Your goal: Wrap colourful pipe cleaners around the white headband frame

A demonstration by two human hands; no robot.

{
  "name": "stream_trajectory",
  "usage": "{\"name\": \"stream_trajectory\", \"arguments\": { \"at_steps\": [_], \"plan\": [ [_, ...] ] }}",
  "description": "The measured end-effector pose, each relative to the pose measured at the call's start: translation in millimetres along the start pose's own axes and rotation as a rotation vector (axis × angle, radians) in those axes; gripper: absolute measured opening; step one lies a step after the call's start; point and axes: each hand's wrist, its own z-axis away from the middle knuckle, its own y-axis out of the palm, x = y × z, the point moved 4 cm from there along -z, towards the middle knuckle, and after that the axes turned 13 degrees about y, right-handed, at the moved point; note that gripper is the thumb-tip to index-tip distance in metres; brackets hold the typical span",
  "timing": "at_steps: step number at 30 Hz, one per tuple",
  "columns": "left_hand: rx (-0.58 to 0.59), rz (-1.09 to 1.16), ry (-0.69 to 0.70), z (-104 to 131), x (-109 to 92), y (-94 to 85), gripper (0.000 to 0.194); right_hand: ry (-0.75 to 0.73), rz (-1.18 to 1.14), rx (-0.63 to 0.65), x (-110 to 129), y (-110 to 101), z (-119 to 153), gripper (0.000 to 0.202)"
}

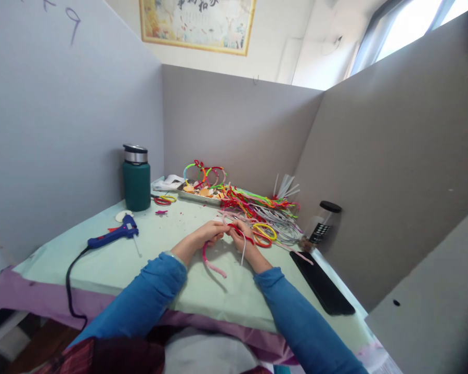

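Note:
My left hand point(205, 236) and my right hand point(246, 241) meet at the middle of the table, fingers pinched together. They hold fuzzy pipe cleaners between them. A pink pipe cleaner point(215, 268) curves down below my left hand. Across my right hand lies a red pipe cleaner point(248, 237), and a white one point(244, 249) hangs down from its fingers. Just where the stems join is hidden by my fingertips. Close behind my right hand lie scissors with yellow and orange handles point(265, 232).
At left are a blue glue gun point(111, 236) with a black cord and a green bottle point(136, 182). A metal tray point(198, 196) holds small pieces and colourful rings. Pipe cleaners point(257, 205) pile at back right, near a clear jar point(323, 226) and a black flat object point(323, 285).

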Motion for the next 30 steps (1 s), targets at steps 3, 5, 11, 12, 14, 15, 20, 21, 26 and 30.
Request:
{"name": "stream_trajectory", "arguments": {
  "at_steps": [3,5,11,12,14,15,20,21,26,30],
  "plan": [
    [-0.006,-0.009,-0.009,0,0,0.0,0.037,-0.005,-0.002,0.019,-1,1,0,0.019],
    [-0.01,-0.001,-0.012,0,-1,-0.7,0.036,-0.027,0.002,0.037,0,1,0,0.018],
    [-0.066,0.005,-0.03,-1,2,-8.5,0.035,-0.045,-0.093,0.086,-1,2,-3,0.017],
    [-0.063,0.002,-0.031,-2,2,-9.1,0.035,-0.005,-0.139,0.079,-4,2,-5,0.018],
    [-0.052,-0.01,-0.037,-2,3,-9.2,0.035,0.071,-0.224,0.05,-8,1,-7,0.019],
    [-0.048,-0.021,-0.04,-2,3,-9.0,0.036,0.094,-0.257,0.041,-9,0,-8,0.02],
    [-0.016,-0.053,-0.054,0,2,-6.1,0.037,0.102,-0.283,0.087,-5,0,-7,0.031],
    [-0.003,-0.053,-0.058,0,2,-5.4,0.038,0.1,-0.272,0.086,-5,0,-7,0.032],
    [0.045,-0.032,-0.06,0,3,-3.9,0.041,0.041,-0.178,0.073,-10,0,-7,0.029],
    [0.063,0.034,-0.008,0,2,-3.9,0.041,0.008,-0.127,0.088,-19,3,-10,0.023]
  ]
}}
